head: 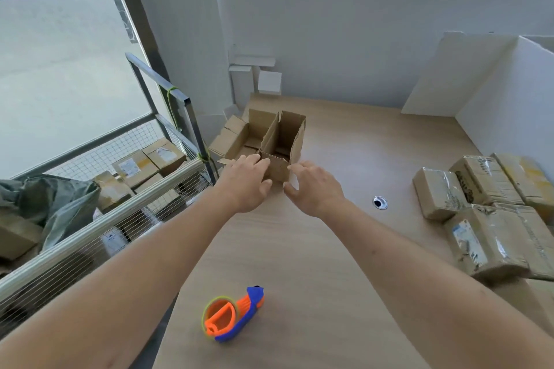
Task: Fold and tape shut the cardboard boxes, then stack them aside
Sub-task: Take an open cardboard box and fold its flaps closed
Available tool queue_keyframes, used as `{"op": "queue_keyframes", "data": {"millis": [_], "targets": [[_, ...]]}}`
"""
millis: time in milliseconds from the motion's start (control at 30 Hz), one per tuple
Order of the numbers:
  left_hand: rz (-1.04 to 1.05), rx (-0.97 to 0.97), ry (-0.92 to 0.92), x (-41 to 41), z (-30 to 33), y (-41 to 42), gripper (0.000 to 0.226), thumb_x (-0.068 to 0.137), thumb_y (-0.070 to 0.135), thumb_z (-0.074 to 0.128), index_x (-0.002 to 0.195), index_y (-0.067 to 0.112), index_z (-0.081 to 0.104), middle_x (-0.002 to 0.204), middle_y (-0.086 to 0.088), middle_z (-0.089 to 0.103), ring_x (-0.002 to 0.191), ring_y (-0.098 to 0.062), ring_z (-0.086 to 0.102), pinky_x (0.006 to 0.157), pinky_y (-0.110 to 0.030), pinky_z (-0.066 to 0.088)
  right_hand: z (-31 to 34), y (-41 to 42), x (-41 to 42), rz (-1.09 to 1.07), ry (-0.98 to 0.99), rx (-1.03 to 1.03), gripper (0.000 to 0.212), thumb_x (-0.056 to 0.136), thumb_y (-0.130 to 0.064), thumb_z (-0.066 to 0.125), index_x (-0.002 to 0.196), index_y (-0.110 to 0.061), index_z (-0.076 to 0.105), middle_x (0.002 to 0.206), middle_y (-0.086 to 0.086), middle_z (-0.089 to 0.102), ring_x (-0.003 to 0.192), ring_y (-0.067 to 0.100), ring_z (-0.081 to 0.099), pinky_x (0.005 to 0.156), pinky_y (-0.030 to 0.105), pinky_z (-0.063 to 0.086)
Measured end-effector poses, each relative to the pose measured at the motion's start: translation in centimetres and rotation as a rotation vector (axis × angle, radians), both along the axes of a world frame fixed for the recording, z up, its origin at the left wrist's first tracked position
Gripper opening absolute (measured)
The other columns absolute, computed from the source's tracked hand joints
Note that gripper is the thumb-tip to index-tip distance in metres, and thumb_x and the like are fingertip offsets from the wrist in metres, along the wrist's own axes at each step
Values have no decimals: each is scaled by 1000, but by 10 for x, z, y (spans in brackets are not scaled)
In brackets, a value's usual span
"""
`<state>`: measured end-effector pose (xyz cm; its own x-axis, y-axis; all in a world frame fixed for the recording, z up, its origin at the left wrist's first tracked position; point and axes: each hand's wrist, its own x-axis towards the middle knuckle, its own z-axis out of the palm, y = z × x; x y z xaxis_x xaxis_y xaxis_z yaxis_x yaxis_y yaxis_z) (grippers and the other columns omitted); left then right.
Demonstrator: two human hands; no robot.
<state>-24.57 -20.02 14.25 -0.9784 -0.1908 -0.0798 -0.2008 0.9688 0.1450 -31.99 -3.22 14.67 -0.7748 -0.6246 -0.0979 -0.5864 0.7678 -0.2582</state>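
A small open cardboard box (284,141) stands upright on the wooden table (344,159), its top flaps raised. Behind it on the left, a second open box (236,136) lies at the table's back corner. My left hand (247,183) grips the near-left corner of the upright box, fingers curled over a flap. On the near-right side, my right hand (313,186) pinches the box between fingers and thumb. An orange and blue tape dispenser (232,316) lies on the table close to me, untouched.
Several taped brown parcels (485,210) are piled at the table's right. White boards (467,78) lean against the wall behind them. A round cable hole (380,202) sits in the tabletop. Left of the table stands a wire cart (144,177) holding parcels and a grey bag (51,204).
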Motion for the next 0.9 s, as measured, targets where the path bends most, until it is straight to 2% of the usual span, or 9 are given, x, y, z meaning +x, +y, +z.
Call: {"op": "queue_keyframes", "data": {"millis": [300,433,467,533,633,700,767,900], "targets": [[65,80,-49,-61,-61,-36,58,103,40,49,154,17,37,158,-8,40,143,-28,38,114,-52,37,-74,-53,-63,20,-80,-30,38,100,-41,51,130,-18,59,134,2,56,123,27,55,96,42,50],[73,117,-48,-84,-90,-57,54,100,40,53,148,16,45,151,-10,47,138,-30,44,108,-54,43,-96,-78,-82,15,-63,-35,32,99,-36,52,123,-16,59,133,2,52,121,28,54,83,34,43],[74,121,-45,-90,-96,-63,52,99,40,53,146,16,47,149,-9,49,136,-31,46,106,-54,44,-100,-84,-87,13,-52,-32,34,99,-34,52,127,-16,58,141,4,49,127,28,51,86,35,43],[69,137,-45,-99,-108,-75,49,99,38,55,141,15,50,144,-10,52,132,-32,48,104,-54,46,-107,-98,-97,9,-42,-32,42,99,-31,53,139,-18,55,158,7,37,143,28,38,103,40,42],[36,149,-44,-111,-126,-89,44,99,33,57,137,13,52,141,-12,53,128,-33,49,106,-51,44,-123,-120,-112,7,-28,-14,44,99,-29,55,142,-23,55,161,11,34,148,29,29,112,43,37],[23,154,-32,-116,-137,-97,44,99,33,58,137,13,52,142,-11,51,128,-32,49,106,-50,44,-137,-133,-119,22,26,43,33,97,-30,57,128,-23,65,151,12,45,141,33,37,110,43,36],[14,158,-48,-120,-146,-103,45,99,33,57,138,13,51,144,-11,50,129,-33,48,106,-49,44,-149,-141,-124,21,95,97,19,94,-27,58,109,-20,68,127,9,57,125,32,49,105,41,38],[-4,169,-74,-120,-154,-111,44,100,34,54,139,14,49,145,-10,50,131,-32,47,107,-48,43,-161,-136,-121,-9,141,116,11,86,-9,63,95,-14,67,105,8,61,101,34,60,91,42,44]]}}
